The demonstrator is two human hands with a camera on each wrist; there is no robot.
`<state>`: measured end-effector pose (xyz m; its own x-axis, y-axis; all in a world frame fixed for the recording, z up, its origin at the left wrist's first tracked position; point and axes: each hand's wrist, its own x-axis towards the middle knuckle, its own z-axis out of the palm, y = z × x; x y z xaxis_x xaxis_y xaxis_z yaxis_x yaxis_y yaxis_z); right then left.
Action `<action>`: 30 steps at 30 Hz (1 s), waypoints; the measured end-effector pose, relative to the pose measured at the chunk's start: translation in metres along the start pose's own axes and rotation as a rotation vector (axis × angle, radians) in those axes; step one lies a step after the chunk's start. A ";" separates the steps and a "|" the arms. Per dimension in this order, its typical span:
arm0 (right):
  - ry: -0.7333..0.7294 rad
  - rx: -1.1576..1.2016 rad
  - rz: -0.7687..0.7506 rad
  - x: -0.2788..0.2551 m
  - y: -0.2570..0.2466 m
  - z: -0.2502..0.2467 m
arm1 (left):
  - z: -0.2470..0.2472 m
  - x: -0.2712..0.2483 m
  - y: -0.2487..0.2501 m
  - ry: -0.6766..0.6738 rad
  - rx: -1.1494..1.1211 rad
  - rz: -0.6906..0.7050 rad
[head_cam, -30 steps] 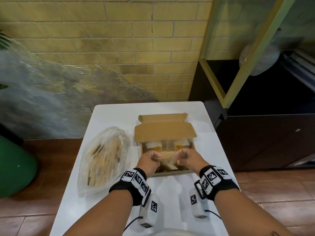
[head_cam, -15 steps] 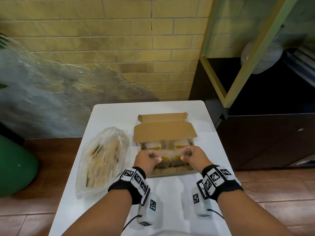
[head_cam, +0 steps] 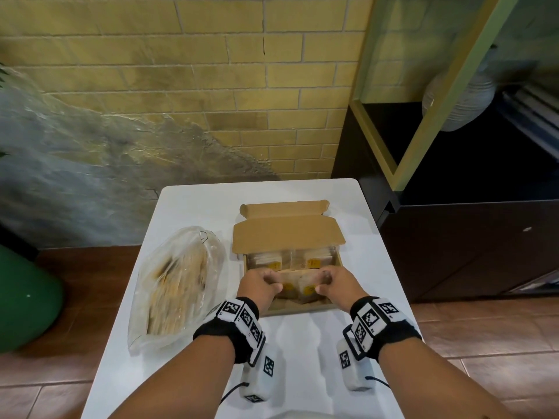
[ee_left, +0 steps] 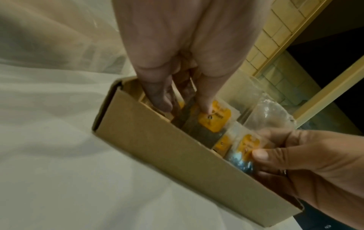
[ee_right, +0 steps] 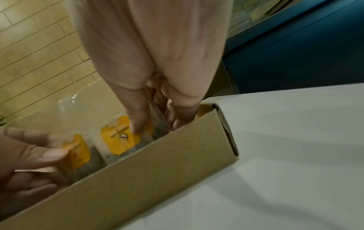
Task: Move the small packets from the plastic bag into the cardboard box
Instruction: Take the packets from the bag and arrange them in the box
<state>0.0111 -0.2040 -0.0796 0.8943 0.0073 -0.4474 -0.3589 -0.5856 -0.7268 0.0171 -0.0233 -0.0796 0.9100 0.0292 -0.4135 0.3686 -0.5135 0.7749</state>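
An open cardboard box (head_cam: 302,309) sits mid-table with its lid (head_cam: 287,237) folded back. Two rows of clear small packets with yellow labels lie inside; the back row (head_cam: 292,260) rests against the far wall. My left hand (head_cam: 273,284) and right hand (head_cam: 325,281) grip the two ends of a bundle of packets (head_cam: 299,284) set in the box's near half. In the left wrist view, my thumb and fingers (ee_left: 204,107) pinch the packets (ee_left: 214,121). The right wrist view shows my fingers (ee_right: 138,124) on a labelled packet (ee_right: 120,138). The plastic bag (head_cam: 178,285) lies left of the box with several packets in it.
The white table (head_cam: 302,352) is narrow, and its edges run close to the bag and the box. A brick wall stands behind it. A dark cabinet (head_cam: 469,252) is at the right, and a green object (head_cam: 21,300) stands on the floor at the left.
Both hands have moved the bundle of packets forward and down, from above the box's near edge into the box, next to the back row.
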 end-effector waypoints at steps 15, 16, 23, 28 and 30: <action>-0.005 -0.317 -0.227 0.002 -0.038 -0.032 | -0.025 0.018 0.039 -0.050 0.590 0.287; -0.038 -0.401 -0.216 0.003 -0.038 -0.027 | -0.022 0.020 0.038 -0.088 0.695 0.286; -0.133 -0.735 -0.153 0.010 -0.026 -0.011 | -0.015 0.023 0.023 -0.110 0.995 0.308; -0.038 -0.818 -0.258 0.016 -0.024 -0.018 | -0.026 0.026 0.033 -0.051 1.005 0.338; -0.016 -0.837 -0.282 0.019 -0.025 -0.022 | -0.029 0.028 0.036 -0.031 1.020 0.336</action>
<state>0.0433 -0.2076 -0.0588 0.9138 0.2488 -0.3209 0.1938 -0.9617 -0.1937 0.0613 -0.0164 -0.0491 0.9247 -0.2612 -0.2770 -0.2451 -0.9651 0.0919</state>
